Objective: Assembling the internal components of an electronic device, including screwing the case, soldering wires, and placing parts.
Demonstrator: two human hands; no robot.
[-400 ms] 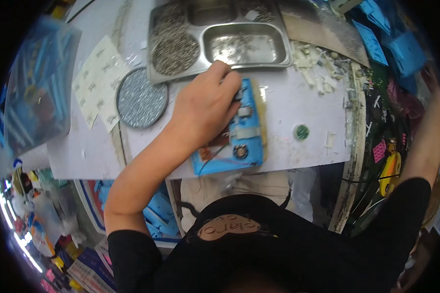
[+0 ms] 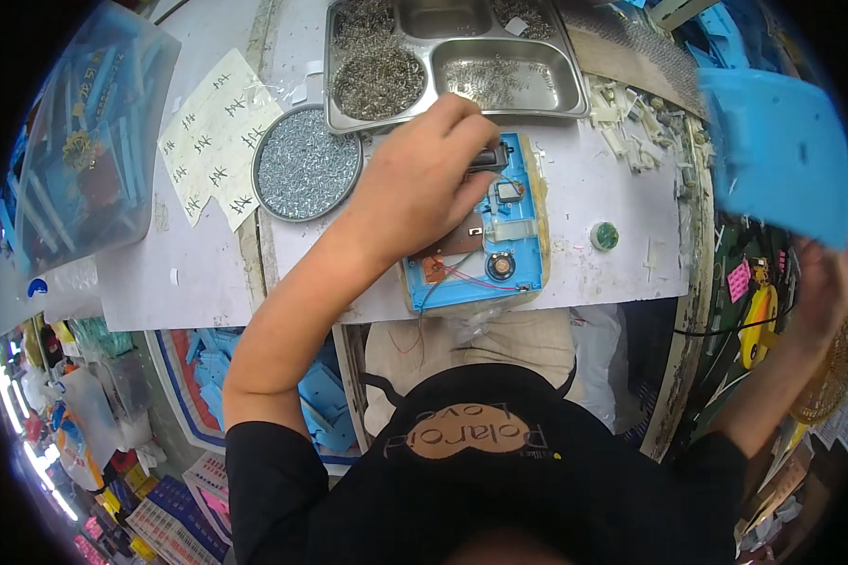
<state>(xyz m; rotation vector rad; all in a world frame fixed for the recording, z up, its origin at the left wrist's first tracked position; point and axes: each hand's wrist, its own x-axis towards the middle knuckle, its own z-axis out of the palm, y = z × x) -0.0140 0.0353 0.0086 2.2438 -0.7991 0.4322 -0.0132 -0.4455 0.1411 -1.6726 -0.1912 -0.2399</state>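
A shallow blue plastic casing (image 2: 528, 254) lies on the table before me. It carries a brown circuit board (image 2: 460, 237), a small round speaker (image 2: 500, 266) and thin wires. My left hand (image 2: 433, 174) reaches over its upper left part, fingers closed around a dark block (image 2: 488, 160) set in it; the palm hides part of the board. Off to the right, my right hand (image 2: 820, 282) is slightly blurred and holds a blue plastic panel (image 2: 777, 155) by its lower edge, up off the pile of parts.
A steel compartment tray (image 2: 575, 105) of small metal parts stands behind the casing. Left of it are a round dish of screws (image 2: 308, 165), a marked paper sheet (image 2: 219, 132) and a clear bin (image 2: 85, 217) of blue pieces. White plastic bits (image 2: 631, 127) and a green-topped round piece (image 2: 604, 236) lie right.
My right hand has brought the blue panel nearer, out of the stack at the far right. My left hand stays at the casing. The view has shifted slightly.
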